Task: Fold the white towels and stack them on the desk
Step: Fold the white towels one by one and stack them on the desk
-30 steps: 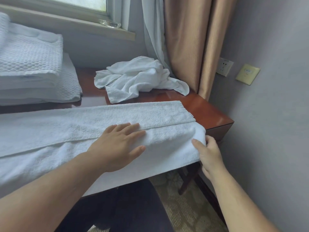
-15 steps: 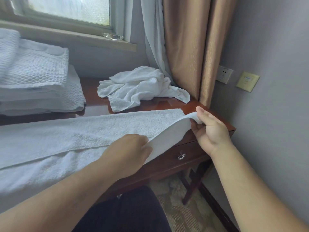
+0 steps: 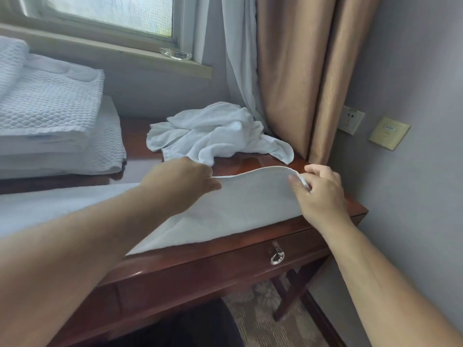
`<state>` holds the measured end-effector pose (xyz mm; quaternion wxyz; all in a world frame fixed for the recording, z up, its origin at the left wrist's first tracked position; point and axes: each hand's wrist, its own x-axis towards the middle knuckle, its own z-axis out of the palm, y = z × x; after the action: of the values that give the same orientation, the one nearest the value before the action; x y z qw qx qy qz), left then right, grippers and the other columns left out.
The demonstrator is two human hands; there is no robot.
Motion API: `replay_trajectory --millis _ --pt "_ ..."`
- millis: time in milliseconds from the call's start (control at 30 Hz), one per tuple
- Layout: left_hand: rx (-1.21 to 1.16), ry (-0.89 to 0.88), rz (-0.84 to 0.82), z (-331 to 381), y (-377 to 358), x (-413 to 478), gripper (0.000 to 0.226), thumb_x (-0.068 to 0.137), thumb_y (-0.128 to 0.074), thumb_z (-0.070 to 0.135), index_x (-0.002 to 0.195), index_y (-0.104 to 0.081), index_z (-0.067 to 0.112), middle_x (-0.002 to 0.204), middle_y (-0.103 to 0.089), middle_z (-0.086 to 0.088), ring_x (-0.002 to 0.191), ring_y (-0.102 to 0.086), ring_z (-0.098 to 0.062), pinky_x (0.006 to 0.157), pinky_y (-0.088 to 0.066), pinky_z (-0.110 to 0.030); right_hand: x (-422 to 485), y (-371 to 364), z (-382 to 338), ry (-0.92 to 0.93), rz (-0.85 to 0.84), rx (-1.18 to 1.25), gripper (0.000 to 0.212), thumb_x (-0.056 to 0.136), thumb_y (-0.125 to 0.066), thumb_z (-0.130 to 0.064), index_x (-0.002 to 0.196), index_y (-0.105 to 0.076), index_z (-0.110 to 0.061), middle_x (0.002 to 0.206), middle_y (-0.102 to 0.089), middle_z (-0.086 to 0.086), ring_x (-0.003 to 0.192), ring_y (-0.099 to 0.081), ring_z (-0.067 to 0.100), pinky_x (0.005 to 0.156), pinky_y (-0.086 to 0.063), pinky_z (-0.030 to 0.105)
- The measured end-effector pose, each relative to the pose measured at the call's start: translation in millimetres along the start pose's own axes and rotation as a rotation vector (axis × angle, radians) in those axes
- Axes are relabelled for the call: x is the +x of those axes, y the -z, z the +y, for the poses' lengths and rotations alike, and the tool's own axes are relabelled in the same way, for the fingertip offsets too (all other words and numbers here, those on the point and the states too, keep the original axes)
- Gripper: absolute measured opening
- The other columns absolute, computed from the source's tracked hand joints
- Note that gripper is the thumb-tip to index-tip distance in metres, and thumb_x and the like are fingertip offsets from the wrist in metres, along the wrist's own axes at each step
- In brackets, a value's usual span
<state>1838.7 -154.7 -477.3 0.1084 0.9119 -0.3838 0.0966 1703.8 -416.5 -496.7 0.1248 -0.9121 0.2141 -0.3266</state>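
A plain white towel (image 3: 225, 211) lies across the glossy reddish-brown tabletop (image 3: 250, 244). Another white towel (image 3: 215, 131) is crumpled behind. The stacked white linens (image 3: 50, 113) show a waffle weave. Tan curtains (image 3: 300, 71) hang beside a pale sheer (image 3: 238, 58); the carpet (image 3: 258, 311) has a beige floral pattern.

bare desk strip (image 3: 140, 156) between towel stack (image 3: 50, 116) and crumpled towel (image 3: 215, 131) — curtain (image 3: 300, 78) blocks right

On my counter (image 3: 136, 139) the long towel (image 3: 238, 209) lies along the front edge. Behind it, before the curtain (image 3: 288, 83), sits the crumpled towel (image 3: 213, 131). The folded stack (image 3: 50, 121) is at the rear left. Behind all, the sill (image 3: 125, 52) carries a dish (image 3: 175, 54).
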Motion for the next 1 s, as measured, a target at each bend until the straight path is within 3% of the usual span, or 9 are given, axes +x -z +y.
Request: replay_trajectory --millis 67,133,300,433,600,700,800,900,1000 --pt "0.040 -0.030 -0.012 -6 -1 14 0.042 0.099 -0.045 0.058 0.075 -0.036 0.025 0.075 -0.050 -0.002 0.069 -0.053 -0.027 0.066 -0.053 -0.040 12 -6 4 0.024 0.009 0.070 0.048 0.099 -0.056 -0.044 0.065 -0.059 -0.011 0.073 -0.059 -0.002 0.075 -0.054 0.024 0.062 -0.037 0.033" --pt "0.120 -0.065 -0.034 -11 -4 29 0.039 0.098 -0.044 0.061 0.082 -0.036 0.026 0.076 -0.050 -0.001 0.068 -0.054 -0.024 0.062 -0.051 -0.037 26 -14 4 -0.009 0.015 0.083 0.053 0.097 -0.061 -0.039 0.059 -0.039 -0.009 0.052 -0.039 0.001 0.054 -0.041 0.024 0.050 -0.028 0.036" --pt "0.251 -0.138 -0.104 -25 -21 61 0.041 0.093 -0.047 0.068 0.085 -0.042 0.028 0.072 -0.039 0.008 0.061 -0.044 -0.018 0.054 -0.037 -0.031 54 -40 14 -0.107 -0.087 0.055 0.052 0.099 -0.054 -0.039 0.058 -0.033 -0.014 0.050 -0.037 -0.003 0.050 -0.038 0.018 0.049 -0.026 0.036" --pt "0.194 -0.145 -0.152 -37 -40 74 0.041 0.089 -0.051 0.072 0.082 -0.042 0.033 0.072 -0.041 0.011 0.065 -0.047 -0.019 0.057 -0.040 -0.032 61 -61 23 -0.135 -0.138 0.000 0.054 0.100 -0.052 -0.041 0.056 -0.032 -0.016 0.048 -0.037 -0.004 0.047 -0.037 0.015 0.047 -0.023 0.033" --pt "0.123 -0.159 -0.159 -43 -52 81 0.045 0.088 -0.051 0.072 0.076 -0.041 0.030 0.073 -0.045 0.011 0.070 -0.050 -0.022 0.066 -0.051 -0.035 59 -75 27 -0.154 -0.158 -0.024 0.051 0.094 -0.057 -0.042 0.058 -0.032 -0.016 0.048 -0.035 -0.006 0.048 -0.036 0.014 0.047 -0.024 0.032" --pt "0.090 -0.150 -0.144 -45 -56 80 0.048 0.088 -0.050 0.073 0.071 -0.036 0.031 0.072 -0.046 0.011 0.070 -0.051 -0.021 0.066 -0.049 -0.035 57 -80 29 -0.176 -0.163 -0.047 0.039 0.091 -0.062 -0.046 0.067 -0.049 -0.018 0.056 -0.051 -0.009 0.055 -0.050 0.014 0.049 -0.035 0.031" --pt "0.040 -0.117 -0.129 -48 -60 76 0.040 0.088 -0.049 0.073 0.091 -0.048 0.033 0.080 -0.050 0.010 0.078 -0.053 -0.021 0.066 -0.046 -0.034 53 -80 24 -0.265 -0.128 -0.099 0.028 0.087 -0.068 -0.051 0.086 -0.055 -0.027 0.081 -0.061 -0.011 0.076 -0.059 0.015 0.064 -0.046 0.034" --pt "-0.025 -0.055 -0.132 -57 -61 64 0.045 0.088 -0.049 0.073 0.117 -0.044 0.040 0.102 -0.056 0.010 0.087 -0.051 -0.019 0.070 -0.046 -0.035 51 -77 11 -0.258 -0.031 -0.209 0.033 0.084 -0.073 -0.050 0.090 -0.050 -0.027 0.095 -0.053 -0.008 0.095 -0.054 0.022 0.081 -0.037 0.038" --pt "-0.087 0.021 -0.125 -71 -55 44 0.044 0.086 -0.048 0.074 0.120 -0.040 0.047 0.107 -0.052 0.013 0.092 -0.052 -0.018 0.069 -0.042 -0.034 43 -81 -16 -0.205 -0.069 -0.171 0.023 0.088 -0.068 -0.047 0.085 -0.054 -0.028 0.095 -0.053 -0.007 0.099 -0.053 0.023 0.083 -0.030 0.038"
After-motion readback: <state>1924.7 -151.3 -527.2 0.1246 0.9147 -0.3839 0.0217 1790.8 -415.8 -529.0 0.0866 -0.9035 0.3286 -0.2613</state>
